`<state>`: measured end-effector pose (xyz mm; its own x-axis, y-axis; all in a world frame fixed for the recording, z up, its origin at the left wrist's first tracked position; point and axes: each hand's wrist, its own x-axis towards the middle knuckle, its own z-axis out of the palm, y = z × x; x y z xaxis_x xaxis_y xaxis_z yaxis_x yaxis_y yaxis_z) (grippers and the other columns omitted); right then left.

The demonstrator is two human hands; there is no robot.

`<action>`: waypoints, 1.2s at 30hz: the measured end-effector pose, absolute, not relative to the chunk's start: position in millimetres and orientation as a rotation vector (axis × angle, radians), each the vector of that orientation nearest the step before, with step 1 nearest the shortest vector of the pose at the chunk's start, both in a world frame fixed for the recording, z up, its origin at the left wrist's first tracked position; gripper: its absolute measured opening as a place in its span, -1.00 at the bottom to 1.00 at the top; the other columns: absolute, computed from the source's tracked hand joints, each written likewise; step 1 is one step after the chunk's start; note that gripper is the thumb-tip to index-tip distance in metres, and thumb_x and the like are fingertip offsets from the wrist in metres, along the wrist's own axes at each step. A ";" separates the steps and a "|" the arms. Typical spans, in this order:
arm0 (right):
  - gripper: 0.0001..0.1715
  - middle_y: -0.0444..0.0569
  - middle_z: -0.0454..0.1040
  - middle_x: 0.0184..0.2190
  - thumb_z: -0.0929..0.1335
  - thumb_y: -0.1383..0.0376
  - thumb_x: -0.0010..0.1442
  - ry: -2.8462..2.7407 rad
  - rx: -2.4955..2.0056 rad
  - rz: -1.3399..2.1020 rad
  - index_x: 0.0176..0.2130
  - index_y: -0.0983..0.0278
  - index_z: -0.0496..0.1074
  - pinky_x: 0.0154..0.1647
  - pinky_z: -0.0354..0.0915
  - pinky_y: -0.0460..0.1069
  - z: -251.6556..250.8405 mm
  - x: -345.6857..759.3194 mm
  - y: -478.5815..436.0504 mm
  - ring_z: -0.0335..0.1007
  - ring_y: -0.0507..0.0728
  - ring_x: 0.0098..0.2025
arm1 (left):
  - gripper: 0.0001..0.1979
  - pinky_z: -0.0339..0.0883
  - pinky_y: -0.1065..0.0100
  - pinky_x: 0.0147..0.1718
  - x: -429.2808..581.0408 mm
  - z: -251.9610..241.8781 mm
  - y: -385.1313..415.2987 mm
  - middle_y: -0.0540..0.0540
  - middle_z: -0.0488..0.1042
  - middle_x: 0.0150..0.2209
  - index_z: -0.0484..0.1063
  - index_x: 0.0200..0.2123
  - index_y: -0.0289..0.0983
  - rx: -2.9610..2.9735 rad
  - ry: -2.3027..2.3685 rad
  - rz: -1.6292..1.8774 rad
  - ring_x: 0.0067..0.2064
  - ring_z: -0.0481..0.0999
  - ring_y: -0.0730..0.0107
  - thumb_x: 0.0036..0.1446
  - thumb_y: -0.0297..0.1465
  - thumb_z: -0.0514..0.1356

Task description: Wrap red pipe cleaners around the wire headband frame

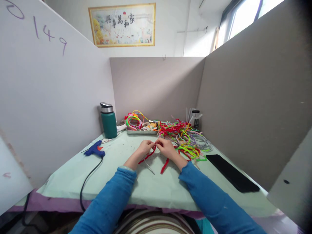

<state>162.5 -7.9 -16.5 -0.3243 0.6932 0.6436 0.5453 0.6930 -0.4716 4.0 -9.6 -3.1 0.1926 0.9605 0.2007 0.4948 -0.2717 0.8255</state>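
My left hand (143,149) and my right hand (167,148) meet over the middle of the pale green table cover (73,178), fingers pinched together on a red pipe cleaner (149,155). Its ends hang down below both hands, one toward the left (146,157) and one under the right wrist (164,165). A thin pale stick (149,167) lies on the cover just below my left hand. Both arms wear blue sleeves.
A heap of coloured pipe cleaners (185,136) lies right of my hands. A metal tray (142,131) of craft bits, a green flask (108,121) and a small dark jar (195,119) stand at the back. A blue glue gun (95,150) lies left, a black phone (231,173) right. Partition walls enclose three sides.
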 end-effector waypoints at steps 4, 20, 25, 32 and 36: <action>-0.83 -0.10 0.47 -0.46 0.25 0.36 0.12 -2.030 -0.930 0.212 -0.34 0.26 0.43 -0.38 0.15 -0.10 -15.4 162.9 -7.7 0.32 0.04 -0.42 | -0.70 -0.05 0.45 -0.62 3.3 -4.8 -8.8 0.09 0.16 -0.72 0.34 -0.54 -0.35 1.836 1.354 0.947 -0.63 0.11 0.55 0.00 -0.21 0.08; -0.84 -0.11 0.46 -0.47 0.25 0.34 0.13 -2.046 -0.913 0.241 -0.34 0.26 0.43 -0.38 0.14 -0.10 -16.0 165.3 -3.2 0.30 0.03 -0.44 | -0.89 0.02 0.46 -0.57 4.5 -3.8 -8.2 0.07 0.22 -0.65 0.34 -0.49 -0.34 1.832 1.306 0.929 -0.58 0.14 0.55 -0.09 -0.43 0.06; -0.84 -0.12 0.46 -0.47 0.25 0.36 0.11 -2.055 -0.914 0.262 -0.35 0.26 0.42 -0.39 0.13 -0.11 -15.1 164.8 -4.3 0.31 0.02 -0.43 | -0.83 0.12 0.46 -0.47 2.8 -9.3 -4.8 -0.01 0.37 -0.51 0.41 -0.43 -0.38 1.956 1.323 0.969 -0.47 0.27 0.49 -0.18 -0.48 0.11; -0.84 -0.12 0.46 -0.46 0.25 0.38 0.11 -2.052 -0.896 0.287 -0.36 0.27 0.42 -0.38 0.13 -0.11 -17.1 166.2 -1.8 0.32 0.02 -0.41 | -0.77 0.13 0.45 -0.48 3.0 -8.8 -5.6 -0.05 0.42 -0.49 0.45 -0.42 -0.39 2.048 1.360 0.994 -0.44 0.31 0.45 -0.11 -0.34 0.16; -0.84 -0.12 0.47 -0.46 0.26 0.38 0.10 -2.058 -0.913 0.303 -0.35 0.27 0.44 -0.37 0.15 -0.11 -18.4 168.0 1.5 0.32 0.03 -0.41 | -0.56 0.11 0.45 -0.53 2.6 -6.0 -7.6 -0.07 0.42 -0.53 0.48 -0.42 -0.41 2.017 1.309 0.955 -0.50 0.28 0.46 -0.07 -0.10 0.14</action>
<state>168.0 1.5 -18.4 -0.3793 0.7011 0.6038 0.4972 0.7048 -0.5060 2.6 -7.6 -6.0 0.2745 0.9241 0.2660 0.5358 -0.3767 0.7557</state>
